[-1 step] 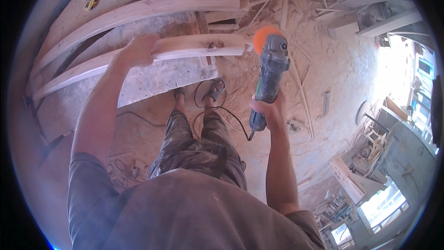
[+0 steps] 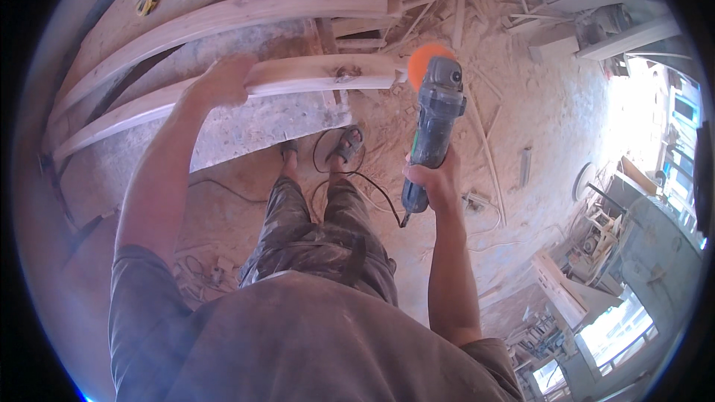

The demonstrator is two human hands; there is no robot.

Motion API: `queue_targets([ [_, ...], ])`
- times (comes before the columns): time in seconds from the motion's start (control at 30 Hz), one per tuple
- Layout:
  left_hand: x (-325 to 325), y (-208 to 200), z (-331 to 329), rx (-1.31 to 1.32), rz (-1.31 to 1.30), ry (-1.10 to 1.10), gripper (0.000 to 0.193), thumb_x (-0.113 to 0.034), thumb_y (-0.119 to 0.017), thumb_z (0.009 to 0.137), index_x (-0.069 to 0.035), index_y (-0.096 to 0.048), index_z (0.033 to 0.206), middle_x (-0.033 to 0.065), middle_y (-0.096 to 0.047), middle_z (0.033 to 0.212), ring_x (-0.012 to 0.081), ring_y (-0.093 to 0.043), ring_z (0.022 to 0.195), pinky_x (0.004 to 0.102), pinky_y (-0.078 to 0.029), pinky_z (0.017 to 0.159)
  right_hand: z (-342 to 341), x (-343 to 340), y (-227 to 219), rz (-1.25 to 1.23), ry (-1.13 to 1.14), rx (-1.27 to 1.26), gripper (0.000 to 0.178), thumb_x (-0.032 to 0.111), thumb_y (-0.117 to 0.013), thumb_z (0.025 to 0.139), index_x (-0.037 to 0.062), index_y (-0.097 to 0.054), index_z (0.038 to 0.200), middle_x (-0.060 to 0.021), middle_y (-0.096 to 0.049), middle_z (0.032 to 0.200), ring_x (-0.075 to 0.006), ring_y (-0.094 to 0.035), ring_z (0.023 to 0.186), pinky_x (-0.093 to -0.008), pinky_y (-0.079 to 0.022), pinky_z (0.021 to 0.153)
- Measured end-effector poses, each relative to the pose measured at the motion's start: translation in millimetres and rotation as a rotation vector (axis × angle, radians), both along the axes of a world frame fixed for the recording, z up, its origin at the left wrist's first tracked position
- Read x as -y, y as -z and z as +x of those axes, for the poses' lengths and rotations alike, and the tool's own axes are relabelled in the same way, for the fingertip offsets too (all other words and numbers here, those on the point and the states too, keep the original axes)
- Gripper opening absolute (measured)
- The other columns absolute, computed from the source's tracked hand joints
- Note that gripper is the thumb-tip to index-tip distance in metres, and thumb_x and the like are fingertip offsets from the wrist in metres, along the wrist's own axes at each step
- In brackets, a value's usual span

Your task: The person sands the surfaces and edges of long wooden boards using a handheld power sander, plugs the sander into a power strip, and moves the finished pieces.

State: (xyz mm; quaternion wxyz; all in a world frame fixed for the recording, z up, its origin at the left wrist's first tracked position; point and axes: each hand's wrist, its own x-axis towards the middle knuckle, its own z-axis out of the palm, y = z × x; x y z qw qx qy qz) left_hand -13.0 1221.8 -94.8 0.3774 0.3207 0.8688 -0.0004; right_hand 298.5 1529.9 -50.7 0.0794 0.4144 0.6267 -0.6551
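Note:
My right hand (image 2: pixel 436 177) is wrapped round the rear body of a dusty dark angle grinder (image 2: pixel 438 115). The orange disc (image 2: pixel 426 64) at its head is at the right end of a pale, curved wooden beam (image 2: pixel 313 74); whether it touches the wood I cannot tell. A dark knot shows near that end. Farther left, my left hand (image 2: pixel 223 80) grips the same beam from above, its fingertips mostly hidden. The grinder's black cord (image 2: pixel 383 192) drops from its rear end toward my feet.
A second curved beam (image 2: pixel 246 15) lies beyond the first on the dusty workbench (image 2: pixel 272 120). At the far left is a yellow tape measure (image 2: pixel 146 6). Wood scraps and shavings cover the floor (image 2: pixel 536 119). The cord loops around my sandalled foot (image 2: pixel 347 145).

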Motion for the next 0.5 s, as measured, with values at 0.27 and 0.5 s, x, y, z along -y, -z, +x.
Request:
queue_targets([
  [0.27,5,9,1,-0.057,0.033,0.024,0.066,-0.001,-0.072,0.067,0.001,-0.059,0.132,0.0259,-0.062,0.131,0.0423,-0.055,0.129,0.0472,-0.042,0.113,-19,-7,6,0.006,-0.047,-0.027,0.055,0.010,-0.077,0.060,-0.0005,-0.062,0.112,-0.0043,-0.062,0.088,-0.0161,-0.063,0.078,-0.0328,-0.053,0.073],
  [0.5,6,10,0,-0.045,0.034,0.034,0.071,-0.001,-0.073,0.066,0.002,-0.057,0.135,0.0266,-0.061,0.135,0.0418,-0.054,0.132,0.0463,-0.041,0.114,-11,-6,13,0.021,-0.040,-0.064,0.054,0.009,-0.078,0.060,0.0001,-0.063,0.111,-0.0069,-0.067,0.090,-0.0169,-0.065,0.078,-0.0330,-0.054,0.074],
])
